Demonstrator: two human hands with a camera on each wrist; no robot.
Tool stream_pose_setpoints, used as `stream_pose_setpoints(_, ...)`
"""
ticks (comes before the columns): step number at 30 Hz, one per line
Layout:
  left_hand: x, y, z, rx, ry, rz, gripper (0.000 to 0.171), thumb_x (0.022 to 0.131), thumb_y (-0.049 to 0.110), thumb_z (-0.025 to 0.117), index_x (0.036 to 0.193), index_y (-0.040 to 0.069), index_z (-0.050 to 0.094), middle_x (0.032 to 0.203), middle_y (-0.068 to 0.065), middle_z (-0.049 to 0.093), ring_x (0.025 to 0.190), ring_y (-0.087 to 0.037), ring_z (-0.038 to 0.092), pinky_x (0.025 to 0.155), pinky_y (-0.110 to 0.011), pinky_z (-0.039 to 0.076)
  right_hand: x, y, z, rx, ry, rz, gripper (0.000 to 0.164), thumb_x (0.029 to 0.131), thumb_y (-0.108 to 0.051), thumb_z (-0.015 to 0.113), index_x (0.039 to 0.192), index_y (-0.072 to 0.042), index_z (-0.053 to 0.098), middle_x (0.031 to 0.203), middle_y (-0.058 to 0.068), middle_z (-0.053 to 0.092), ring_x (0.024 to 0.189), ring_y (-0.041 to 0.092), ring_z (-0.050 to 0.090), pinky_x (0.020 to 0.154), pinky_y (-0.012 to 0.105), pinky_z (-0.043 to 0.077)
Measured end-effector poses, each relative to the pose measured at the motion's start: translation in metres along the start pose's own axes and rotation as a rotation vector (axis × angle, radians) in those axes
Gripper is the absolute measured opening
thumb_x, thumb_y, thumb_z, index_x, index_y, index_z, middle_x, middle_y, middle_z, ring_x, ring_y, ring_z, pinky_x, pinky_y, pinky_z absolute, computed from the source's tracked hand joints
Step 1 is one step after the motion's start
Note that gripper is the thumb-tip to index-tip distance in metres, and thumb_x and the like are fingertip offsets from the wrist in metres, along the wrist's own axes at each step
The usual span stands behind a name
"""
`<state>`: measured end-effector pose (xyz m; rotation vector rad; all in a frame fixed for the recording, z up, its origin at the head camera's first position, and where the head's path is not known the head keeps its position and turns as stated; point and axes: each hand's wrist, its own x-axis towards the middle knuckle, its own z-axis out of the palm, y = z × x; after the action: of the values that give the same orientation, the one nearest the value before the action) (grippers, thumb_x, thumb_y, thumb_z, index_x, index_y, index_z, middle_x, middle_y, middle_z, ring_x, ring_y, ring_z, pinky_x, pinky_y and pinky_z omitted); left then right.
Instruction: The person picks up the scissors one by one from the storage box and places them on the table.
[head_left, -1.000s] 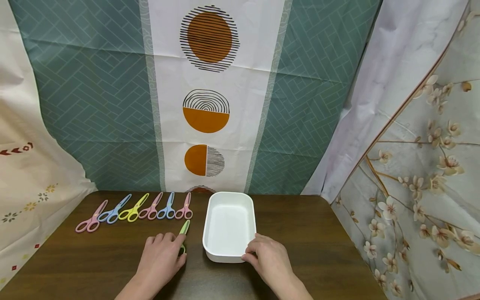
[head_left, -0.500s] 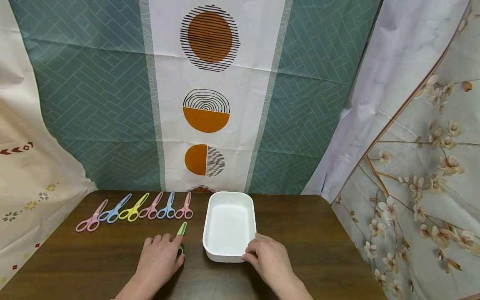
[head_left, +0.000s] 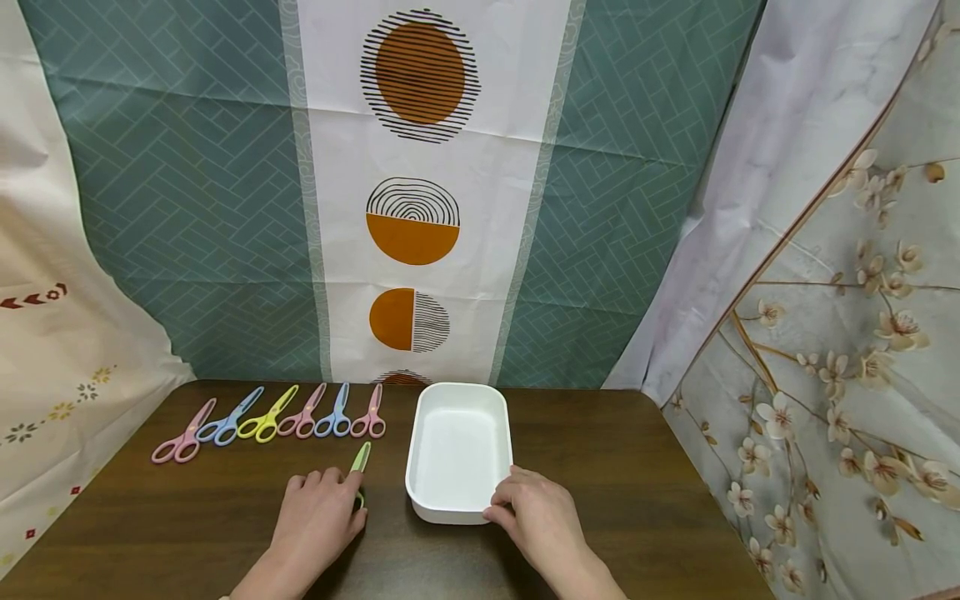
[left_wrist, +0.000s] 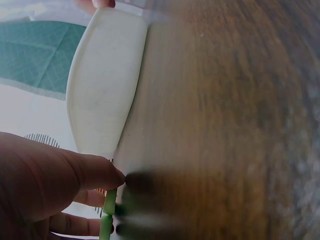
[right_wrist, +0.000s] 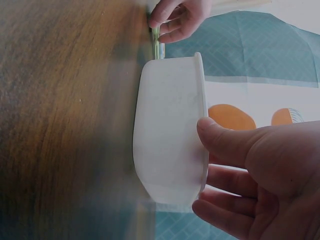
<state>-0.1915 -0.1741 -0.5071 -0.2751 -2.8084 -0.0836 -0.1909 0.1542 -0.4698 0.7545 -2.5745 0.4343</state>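
Observation:
My left hand [head_left: 318, 515] is low over the table, thumb and fingers pinching green scissors [head_left: 362, 457]; their blades point away from me and the hand hides most of the handles. In the left wrist view, green handle parts [left_wrist: 108, 202] show between thumb and fingers, close to the wood. The white rectangular dish [head_left: 457, 450] stands upright in the middle, nothing inside it. At its near right corner my right hand [head_left: 542, 518] grips the rim, with the thumb [right_wrist: 212, 131] on the near side and the other fingers round the right side.
A row of scissors lies along the back left of the table [head_left: 622, 483]: pink [head_left: 183, 433], blue [head_left: 229, 418], yellow [head_left: 267, 415], pink [head_left: 303, 412], blue [head_left: 333, 412] and pink [head_left: 369, 414]. A patterned curtain [head_left: 420, 192] hangs behind the back edge.
My left hand has shifted slightly left with the green scissors, a little farther from the dish. The right hand and the dish have stayed in place.

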Motion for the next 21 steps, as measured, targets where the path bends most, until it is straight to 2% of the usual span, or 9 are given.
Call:
stream_pose_setpoints(10,-0.0027,-0.0012,-0.0005,0.017,0.020,0.015,0.037,0.082,0.035,0.095,0.099,0.013,0.070,0.086,-0.010,0.067,0.076,-0.034,0.067,0.070,-0.056,0.051,0.0006,0.0002,-0.0004,0.009,-0.003,0.001,0.020,0.079,-0.028,0.099,0.078,-0.025,0.079,0.086,-0.017,0.074,0.108,0.017,0.076,0.077,0.035,0.062)
stream_pose_setpoints(14,-0.0033,-0.0006,-0.0019,0.020,0.011,0.022,0.037,0.083,0.037,0.095,0.098,0.014,0.070,0.087,-0.010,0.066,0.075,-0.034,0.067,0.068,-0.054,0.050,-0.0001,0.0003,-0.0004,0.005,-0.008,0.003,0.019,0.079,-0.027,0.098,0.079,-0.025,0.079,0.086,-0.017,0.076,0.113,0.020,0.077,0.083,0.038,0.064)
stream_pose_setpoints(18,-0.0051,0.0008,-0.0032,0.022,-0.004,0.017,0.039,0.086,0.042,0.094,0.105,0.014,0.074,0.093,-0.011,0.066,0.081,-0.035,0.067,0.071,-0.057,0.051,-0.0006,0.0007,-0.0002,0.005,-0.013,0.006,0.019,0.080,-0.028,0.098,0.079,-0.024,0.080,0.086,-0.017,0.077,0.117,0.023,0.076,0.086,0.040,0.064)
stream_pose_setpoints(21,-0.0084,0.0029,-0.0037,0.024,0.031,0.020,0.039,0.089,0.042,0.091,0.110,0.013,0.075,0.101,-0.012,0.068,0.090,-0.037,0.067,0.078,-0.061,0.052,-0.0006,0.0010,0.0000,0.007,-0.016,0.007,0.019,0.080,-0.028,0.098,0.079,-0.024,0.080,0.086,-0.016,0.077,0.117,0.022,0.076,0.085,0.040,0.064)
